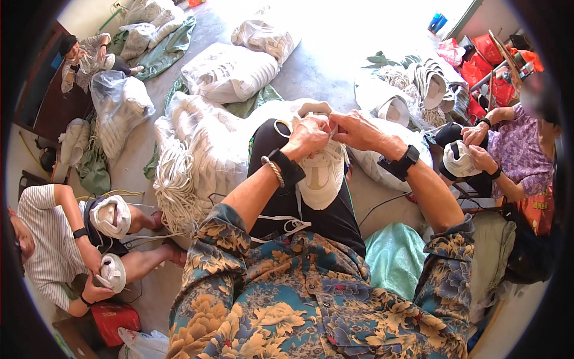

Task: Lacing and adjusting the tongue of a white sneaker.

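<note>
A white-and-beige sneaker (pixel 321 182) rests on my lap, its toe pointing toward me. Above its lacing area my left hand (pixel 307 137) is closed in a pinch, with the fingers bent. My right hand (pixel 362 131) pinches from the other side, its fingertips close to those of the left. A thin white shoelace appears to run between the fingertips, though the fingers partly cover it. Behind the hands the shoe's heel opening (pixel 315 109) shows. A loose white lace (pixel 293 225) lies across my dark trousers.
Left of my legs hangs a bundle of white laces (pixel 176 191) beside bagged shoes (pixel 203 134). More bagged shoes (pixel 230 72) lie ahead. Co-workers handle sneakers at the left (pixel 112 272) and right (pixel 459 158). A pile of shoe parts (pixel 412 90) stands at the far right.
</note>
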{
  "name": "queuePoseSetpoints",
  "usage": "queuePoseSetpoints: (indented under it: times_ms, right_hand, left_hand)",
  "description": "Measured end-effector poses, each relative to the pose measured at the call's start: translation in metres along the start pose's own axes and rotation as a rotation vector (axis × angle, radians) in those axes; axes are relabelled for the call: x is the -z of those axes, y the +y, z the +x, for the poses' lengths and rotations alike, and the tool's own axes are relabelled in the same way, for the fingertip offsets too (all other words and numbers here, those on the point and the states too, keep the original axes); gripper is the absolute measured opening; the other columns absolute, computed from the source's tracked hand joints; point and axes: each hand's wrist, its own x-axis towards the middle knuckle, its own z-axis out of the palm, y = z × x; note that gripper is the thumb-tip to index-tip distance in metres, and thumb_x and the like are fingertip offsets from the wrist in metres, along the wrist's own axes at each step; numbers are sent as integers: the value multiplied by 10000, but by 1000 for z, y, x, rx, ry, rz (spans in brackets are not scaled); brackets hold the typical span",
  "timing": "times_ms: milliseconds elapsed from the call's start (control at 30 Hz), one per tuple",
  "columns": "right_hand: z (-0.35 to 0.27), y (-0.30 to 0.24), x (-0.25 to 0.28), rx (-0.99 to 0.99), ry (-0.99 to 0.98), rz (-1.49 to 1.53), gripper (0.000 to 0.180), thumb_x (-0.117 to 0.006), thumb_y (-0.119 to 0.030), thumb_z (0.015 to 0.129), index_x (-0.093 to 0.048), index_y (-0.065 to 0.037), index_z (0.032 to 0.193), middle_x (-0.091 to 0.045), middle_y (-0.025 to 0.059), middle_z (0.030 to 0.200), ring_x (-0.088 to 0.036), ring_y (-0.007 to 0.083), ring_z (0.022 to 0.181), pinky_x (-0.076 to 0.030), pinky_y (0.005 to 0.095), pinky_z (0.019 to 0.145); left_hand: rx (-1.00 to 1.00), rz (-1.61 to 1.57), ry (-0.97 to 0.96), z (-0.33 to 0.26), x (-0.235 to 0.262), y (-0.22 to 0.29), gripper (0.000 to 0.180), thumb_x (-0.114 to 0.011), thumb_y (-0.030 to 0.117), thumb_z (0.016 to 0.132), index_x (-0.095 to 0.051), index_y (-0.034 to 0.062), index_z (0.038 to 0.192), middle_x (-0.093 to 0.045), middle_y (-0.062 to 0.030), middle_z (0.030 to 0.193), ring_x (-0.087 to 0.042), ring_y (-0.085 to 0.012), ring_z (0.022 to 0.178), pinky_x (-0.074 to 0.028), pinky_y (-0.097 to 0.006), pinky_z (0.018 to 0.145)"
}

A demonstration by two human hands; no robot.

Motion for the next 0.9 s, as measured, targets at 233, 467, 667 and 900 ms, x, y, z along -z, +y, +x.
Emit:
queuePoseSetpoints:
  times_ms: [233,467,667,900]
  right_hand:
    - [-12,1,-1,-47,97,130,162,-574,-133,778,-544,-16,887,-620,160,717,-606,290,647,-457,365,599]
    - [24,-51,-23,83,473,87,142,-546,-171,830,-602,-41,817,-585,150,692,-582,322,667,-457,390,603]
    - [26,-92,-69,375,74,46,99,-546,-152,771,-549,-54,756,-563,120,693,-576,301,647,-441,413,651]
    - [-29,1,75,-309,795,1245,289,-393,-239,948,-567,-25,863,-638,100,806,-619,223,826,-452,324,785]
  left_hand:
    - [-658,424,270,-8,56,-32,121,-474,101,767,-565,24,746,-485,-26,501,-459,-91,382,-367,-244,331]
    - [303,-411,319,-90,141,-68,38,-464,90,892,-482,56,891,-465,2,547,-415,-115,364,-321,-239,329]
    - [91,-1013,22,-110,121,-15,62,-456,118,909,-479,60,915,-504,-38,616,-474,-166,440,-349,-245,385]
    - [-28,-1109,22,-78,121,-46,104,-437,118,914,-478,29,949,-566,-190,1078,-610,-244,735,-458,-265,574]
